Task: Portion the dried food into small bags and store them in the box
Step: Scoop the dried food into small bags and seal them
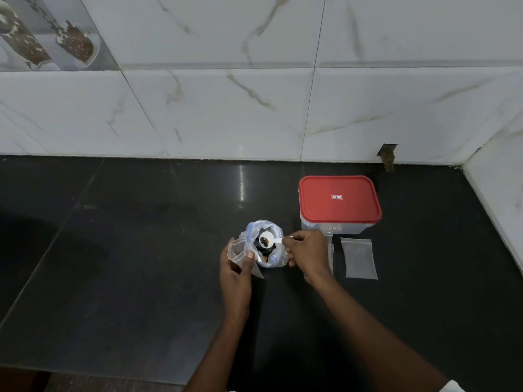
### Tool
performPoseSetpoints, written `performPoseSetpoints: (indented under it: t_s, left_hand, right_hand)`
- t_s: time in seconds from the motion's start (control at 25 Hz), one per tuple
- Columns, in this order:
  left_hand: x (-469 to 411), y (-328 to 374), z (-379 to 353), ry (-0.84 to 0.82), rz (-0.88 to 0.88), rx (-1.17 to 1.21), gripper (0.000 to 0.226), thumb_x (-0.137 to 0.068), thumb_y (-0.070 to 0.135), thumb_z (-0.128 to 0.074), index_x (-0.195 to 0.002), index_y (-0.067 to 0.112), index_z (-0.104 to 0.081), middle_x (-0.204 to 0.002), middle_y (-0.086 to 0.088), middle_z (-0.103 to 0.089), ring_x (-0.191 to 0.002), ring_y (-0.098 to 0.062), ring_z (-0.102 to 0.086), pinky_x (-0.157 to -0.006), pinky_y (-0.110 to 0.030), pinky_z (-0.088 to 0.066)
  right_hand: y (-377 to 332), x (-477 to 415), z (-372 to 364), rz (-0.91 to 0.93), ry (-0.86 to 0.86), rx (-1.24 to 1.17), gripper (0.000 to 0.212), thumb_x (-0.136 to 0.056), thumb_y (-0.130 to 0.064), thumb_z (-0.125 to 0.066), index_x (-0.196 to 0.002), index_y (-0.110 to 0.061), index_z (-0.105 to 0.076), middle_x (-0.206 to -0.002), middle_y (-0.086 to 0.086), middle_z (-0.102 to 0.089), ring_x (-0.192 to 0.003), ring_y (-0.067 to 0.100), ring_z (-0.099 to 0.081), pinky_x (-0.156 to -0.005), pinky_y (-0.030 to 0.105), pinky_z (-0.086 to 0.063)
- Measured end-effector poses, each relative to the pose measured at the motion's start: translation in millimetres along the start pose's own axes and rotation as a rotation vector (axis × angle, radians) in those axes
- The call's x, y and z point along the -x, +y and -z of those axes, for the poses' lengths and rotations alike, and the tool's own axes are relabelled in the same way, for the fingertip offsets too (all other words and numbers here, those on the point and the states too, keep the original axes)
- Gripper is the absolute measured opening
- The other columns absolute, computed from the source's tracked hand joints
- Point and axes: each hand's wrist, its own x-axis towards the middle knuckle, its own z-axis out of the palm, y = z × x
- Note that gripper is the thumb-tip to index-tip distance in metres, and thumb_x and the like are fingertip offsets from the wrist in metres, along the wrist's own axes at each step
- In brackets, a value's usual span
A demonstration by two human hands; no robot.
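While the left hand pinches a small clear zip bag in its grip, the right hand grips a white spoon over the open bag of dried food on the black tabletop. The red-lidded box stands shut behind to the right, an empty small bag lying before it.

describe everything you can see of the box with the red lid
The box is rectangular with rounded corners: a translucent plastic body under a red lid with a small white label at its middle. The lid is on. It stands flat on the black counter, near the tiled wall, beyond the right hand; whether they touch is unclear.
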Motion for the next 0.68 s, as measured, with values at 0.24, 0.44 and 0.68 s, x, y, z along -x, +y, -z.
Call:
performPoseSetpoints:
  t_s: [0.24, 0.44, 0.68]
  left_hand:
    - [-2.6, 4.4, -2.8, 0.042, -0.119, -0.218, 0.063, -0.076, 0.036, -0.078, -0.135, 0.034, -0.055, -0.132, 0.009, -0.063, -0.122, -0.008, -0.060, -0.105, -0.045, -0.050]
    - [-2.9, 3.0, -4.6, 0.027, -0.128, -0.238, 0.058, -0.078, 0.028, -0.078, -0.128, 0.047, -0.056, -0.131, 0.012, -0.064, -0.122, -0.008, -0.060, -0.106, -0.044, -0.049]
    - [-2.3, 2.2, -6.7, 0.020, -0.109, -0.221, 0.055, -0.080, 0.023, -0.078, -0.131, 0.031, -0.059, -0.129, 0.007, -0.065, -0.119, -0.011, -0.063, -0.104, -0.047, -0.051]
  right_hand:
    - [-23.8, 26.9, 13.7, 0.238, 0.011, -0.115, 0.012, -0.085, -0.007, -0.069, -0.073, -0.007, -0.073, -0.053, 0.006, -0.063, -0.042, 0.011, -0.053, -0.042, 0.028, -0.047]
    - [13.0, 38.0, -3.4, 1.059, 0.048, 0.567, 0.014, -0.090, -0.017, -0.059, -0.092, -0.010, -0.071, -0.080, 0.002, -0.062, -0.067, 0.012, -0.057, -0.056, 0.026, -0.050]
    - [31.8, 40.4, 0.7, 1.245, 0.150, 0.591, 0.025, -0.101, -0.016, -0.049, -0.101, -0.004, -0.072, -0.090, 0.008, -0.067, -0.077, 0.016, -0.063, -0.065, 0.027, -0.053]
